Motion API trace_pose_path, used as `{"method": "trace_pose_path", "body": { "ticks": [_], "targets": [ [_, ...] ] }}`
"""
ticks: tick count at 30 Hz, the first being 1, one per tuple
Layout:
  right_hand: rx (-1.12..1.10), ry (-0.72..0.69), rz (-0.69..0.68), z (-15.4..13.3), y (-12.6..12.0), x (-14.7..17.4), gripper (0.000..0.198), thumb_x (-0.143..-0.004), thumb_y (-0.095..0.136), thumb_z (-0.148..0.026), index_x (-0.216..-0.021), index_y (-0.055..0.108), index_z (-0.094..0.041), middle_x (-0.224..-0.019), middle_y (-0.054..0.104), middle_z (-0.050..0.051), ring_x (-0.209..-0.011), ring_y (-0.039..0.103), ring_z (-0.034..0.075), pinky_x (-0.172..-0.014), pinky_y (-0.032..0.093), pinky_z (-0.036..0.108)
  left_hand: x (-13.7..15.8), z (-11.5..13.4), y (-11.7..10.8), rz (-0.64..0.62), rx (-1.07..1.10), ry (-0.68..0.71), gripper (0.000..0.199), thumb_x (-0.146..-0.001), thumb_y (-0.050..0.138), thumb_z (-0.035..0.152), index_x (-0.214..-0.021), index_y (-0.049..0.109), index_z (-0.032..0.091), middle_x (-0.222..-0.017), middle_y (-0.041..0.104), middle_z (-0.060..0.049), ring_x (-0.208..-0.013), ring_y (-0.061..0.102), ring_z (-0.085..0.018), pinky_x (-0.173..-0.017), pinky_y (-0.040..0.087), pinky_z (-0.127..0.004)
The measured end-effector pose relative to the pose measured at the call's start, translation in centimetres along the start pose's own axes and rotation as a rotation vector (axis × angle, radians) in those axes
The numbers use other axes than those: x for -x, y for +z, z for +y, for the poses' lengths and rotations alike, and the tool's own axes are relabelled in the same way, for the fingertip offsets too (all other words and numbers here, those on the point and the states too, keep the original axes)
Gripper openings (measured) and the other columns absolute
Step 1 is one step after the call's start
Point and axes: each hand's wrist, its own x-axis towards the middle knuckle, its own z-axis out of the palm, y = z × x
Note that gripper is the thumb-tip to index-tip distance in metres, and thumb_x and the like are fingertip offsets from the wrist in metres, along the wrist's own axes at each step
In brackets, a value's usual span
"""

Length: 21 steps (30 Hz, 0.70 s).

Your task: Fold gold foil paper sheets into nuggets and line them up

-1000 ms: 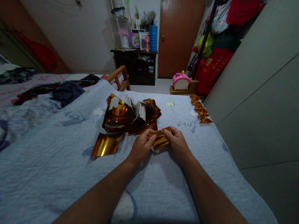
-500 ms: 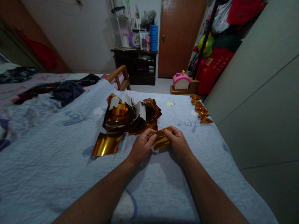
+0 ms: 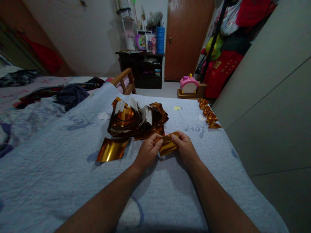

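A folded sheet of gold foil paper (image 3: 168,146) is held between my two hands, just above the bed. My left hand (image 3: 148,149) pinches its left end with thumb and fingers. At the other end, my right hand (image 3: 186,145) grips the sheet, thumb on top. Beyond my left hand lies a thick, curled pile of gold foil paper (image 3: 126,121) with white bands showing. One loose gold sheet (image 3: 112,149) rests to the left, slightly curved. Several folded gold pieces (image 3: 209,113) stand in a row near the bed's far right edge.
A pale blue quilt (image 3: 73,184) covers the bed. Dark clothes (image 3: 73,94) lie on the left. Past the far edge are a wooden chair (image 3: 125,81), a dark cabinet (image 3: 141,69) and a pink toy (image 3: 189,84). A pale wardrobe (image 3: 272,106) stands along the right side.
Both hands keep the same hold on the folded gold sheet, which looks nearly unmoved. The camera view has shifted very slightly.
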Motion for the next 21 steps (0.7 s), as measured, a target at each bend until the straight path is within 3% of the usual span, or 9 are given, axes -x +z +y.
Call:
{"method": "trace_pose_path", "body": {
  "ticks": [21],
  "targets": [
    [0.000,-0.002,-0.024,0.39,-0.38,-0.06,0.029,-0.074,0.079,-0.044,-0.086,0.070,-0.019,-0.078,0.073,0.002,-0.068,0.066,0.017,-0.067,0.052,0.029,0.05,-0.08,0.06,-0.023,0.037,-0.002,0.017,-0.093,0.056,0.033,-0.096,0.061,0.018,-0.078,0.067,0.001,-0.069,0.063,-0.012,-0.063,0.048,-0.023]
  ]
}}
